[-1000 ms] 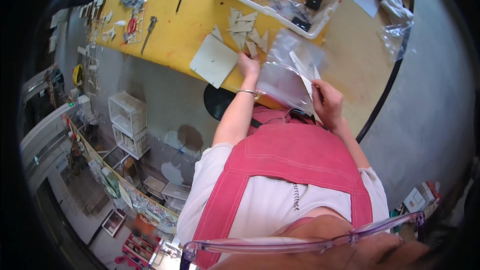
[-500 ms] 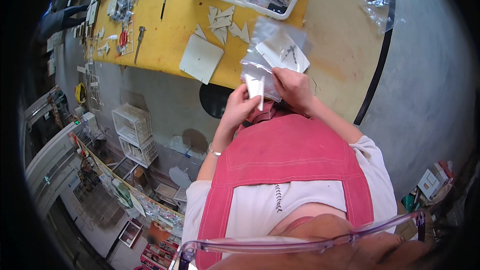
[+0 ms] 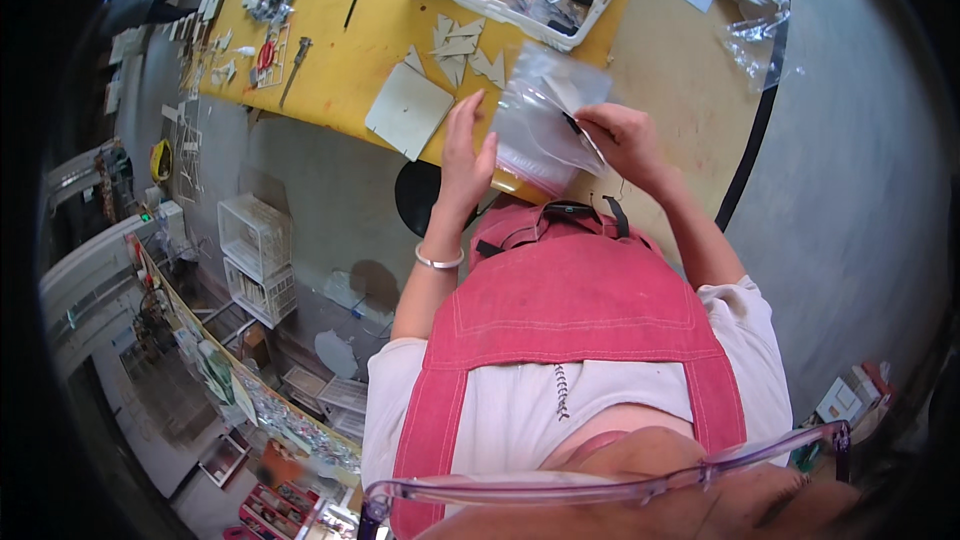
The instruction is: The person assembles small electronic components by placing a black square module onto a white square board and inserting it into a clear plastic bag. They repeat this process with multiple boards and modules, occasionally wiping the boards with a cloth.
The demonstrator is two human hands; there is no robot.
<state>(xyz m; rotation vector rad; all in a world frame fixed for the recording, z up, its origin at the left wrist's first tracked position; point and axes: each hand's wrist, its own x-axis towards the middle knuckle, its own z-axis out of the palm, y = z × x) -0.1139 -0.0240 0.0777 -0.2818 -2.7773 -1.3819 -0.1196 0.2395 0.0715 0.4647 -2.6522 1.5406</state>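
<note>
A clear plastic zip bag with a pinkish strip along its near edge lies at the front of the yellow table. My right hand pinches a thin white square piece, tilted nearly edge-on over the bag, with a dark mark by my fingertips. Left of the bag, my left hand is raised with thumb and fingers apart, holding nothing. Close to its fingertips lies a white square plate. Beyond that are several white triangular pieces.
A white plastic basket holding bags and black pieces stands at the far side. To the left lie a caliper, a black pen and red-handled pliers. A black stool is under the table edge. White crates stand on the floor.
My left hand has let go of the small white folded piece and opened, moving up and left. My right hand has lifted the white square piece off the bag and tilted it.
</note>
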